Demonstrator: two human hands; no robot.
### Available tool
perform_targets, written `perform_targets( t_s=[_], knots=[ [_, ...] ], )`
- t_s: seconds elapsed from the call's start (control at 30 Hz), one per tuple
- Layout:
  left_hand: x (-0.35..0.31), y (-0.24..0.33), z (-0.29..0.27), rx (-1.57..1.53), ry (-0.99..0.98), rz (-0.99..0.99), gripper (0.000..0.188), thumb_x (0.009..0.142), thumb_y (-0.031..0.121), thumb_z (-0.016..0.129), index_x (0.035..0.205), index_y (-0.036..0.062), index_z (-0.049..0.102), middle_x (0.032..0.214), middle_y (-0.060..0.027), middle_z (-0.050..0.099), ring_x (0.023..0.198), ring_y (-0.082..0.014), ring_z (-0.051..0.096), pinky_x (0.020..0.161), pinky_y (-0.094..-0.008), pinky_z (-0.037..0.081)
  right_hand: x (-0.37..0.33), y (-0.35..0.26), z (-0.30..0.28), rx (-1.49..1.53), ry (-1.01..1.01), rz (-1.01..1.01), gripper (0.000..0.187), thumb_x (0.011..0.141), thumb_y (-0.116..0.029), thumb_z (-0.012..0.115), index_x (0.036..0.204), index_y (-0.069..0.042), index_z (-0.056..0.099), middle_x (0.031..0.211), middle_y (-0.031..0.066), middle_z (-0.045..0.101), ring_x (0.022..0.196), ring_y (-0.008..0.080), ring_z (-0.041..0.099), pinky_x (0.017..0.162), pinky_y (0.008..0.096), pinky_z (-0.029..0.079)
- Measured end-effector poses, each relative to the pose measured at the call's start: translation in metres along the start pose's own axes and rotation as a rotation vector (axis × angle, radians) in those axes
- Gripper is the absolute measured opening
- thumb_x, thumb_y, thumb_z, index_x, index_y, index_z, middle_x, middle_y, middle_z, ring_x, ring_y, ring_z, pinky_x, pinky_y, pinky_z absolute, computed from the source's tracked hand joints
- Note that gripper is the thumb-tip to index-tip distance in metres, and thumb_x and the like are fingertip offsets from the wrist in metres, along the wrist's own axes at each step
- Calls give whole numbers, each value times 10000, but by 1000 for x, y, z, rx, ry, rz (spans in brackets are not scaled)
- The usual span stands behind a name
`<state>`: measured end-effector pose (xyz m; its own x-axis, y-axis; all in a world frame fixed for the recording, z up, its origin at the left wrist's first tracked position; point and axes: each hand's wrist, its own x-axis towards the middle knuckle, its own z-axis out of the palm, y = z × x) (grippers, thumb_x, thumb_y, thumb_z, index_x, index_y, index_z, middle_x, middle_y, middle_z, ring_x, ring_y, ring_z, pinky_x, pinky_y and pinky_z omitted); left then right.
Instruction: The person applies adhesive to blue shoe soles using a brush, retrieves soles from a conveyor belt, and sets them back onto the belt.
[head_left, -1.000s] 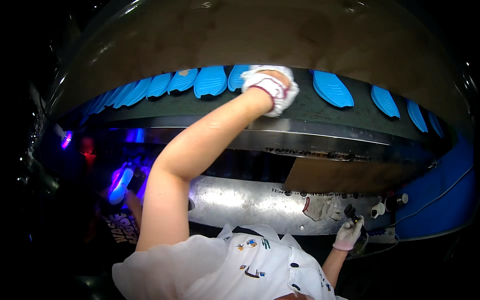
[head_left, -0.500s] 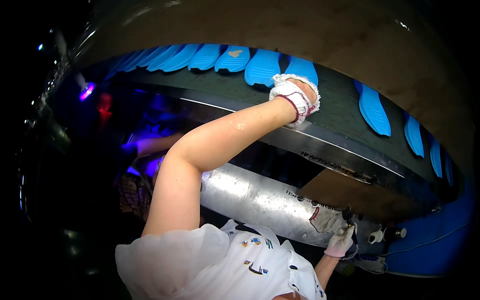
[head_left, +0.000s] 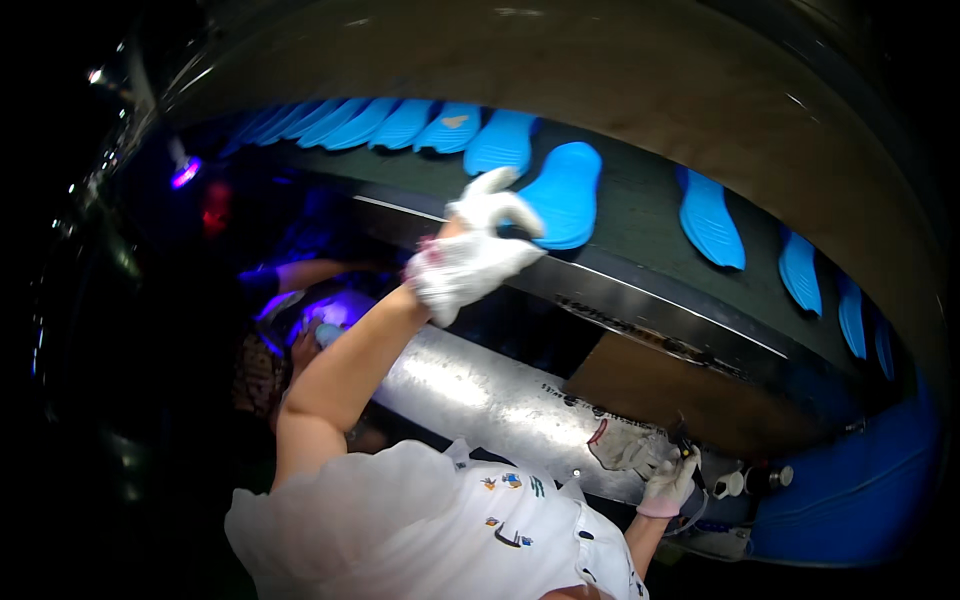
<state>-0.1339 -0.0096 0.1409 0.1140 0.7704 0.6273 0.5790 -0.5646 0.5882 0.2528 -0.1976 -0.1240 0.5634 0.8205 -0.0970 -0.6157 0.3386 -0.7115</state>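
My left hand [head_left: 478, 245], in a white knit glove, is at the near edge of a dark green conveyor belt [head_left: 640, 210]. Its fingers are spread and slightly blurred, with the curved fingertips beside the wide end of a blue shoe insole [head_left: 562, 195]. Whether they touch it is hard to tell. That insole reaches to the belt's metal edge. Lower right, my right hand [head_left: 668, 487], also gloved in white, is closed around a slim black handheld tool [head_left: 684, 445], partly hidden by the fingers. A crumpled white glove [head_left: 630, 447] with a red hem lies beside it.
More blue insoles [head_left: 500, 142] line the belt to the left, others [head_left: 711, 220] to the right. A brown curved hood [head_left: 560, 60] overhangs it. Below is a metal shelf [head_left: 470, 390] with cardboard [head_left: 660, 385]. At left, another person's arm [head_left: 310, 272] shows near a purple light.
My left hand has drawn back left and toward me from above the insole, which now lies nearer the belt's edge. The other insoles appear shifted left. My right hand keeps its hold.
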Motion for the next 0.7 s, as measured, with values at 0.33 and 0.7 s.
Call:
perform_targets(
  t_s=[0.33, 0.7],
  knots=[
    [31, -11, 66, -2188, -428, -810, 849, 914, 825, 392, 1419, 150, 498, 1181, -167, 668, 1057, -348, 679, 844, -581, 530, 8, -8, 16, -42, 155, 9, 304, 1024, -186, 660, 1279, -30, 607, 1031, 51, 682, 851, 95, 639, 628, 200, 517],
    [6, 20, 98, -2397, -432, -800, 1048, 809, 894, 530, 1380, 19, 440, 1219, -213, 552, 997, -341, 686, 619, -416, 607, 1, -25, 10, 56, 116, 43, 227, 1029, -186, 655, 1215, -58, 631, 950, 0, 633, 736, 43, 560, 526, 177, 448]
  ],
)
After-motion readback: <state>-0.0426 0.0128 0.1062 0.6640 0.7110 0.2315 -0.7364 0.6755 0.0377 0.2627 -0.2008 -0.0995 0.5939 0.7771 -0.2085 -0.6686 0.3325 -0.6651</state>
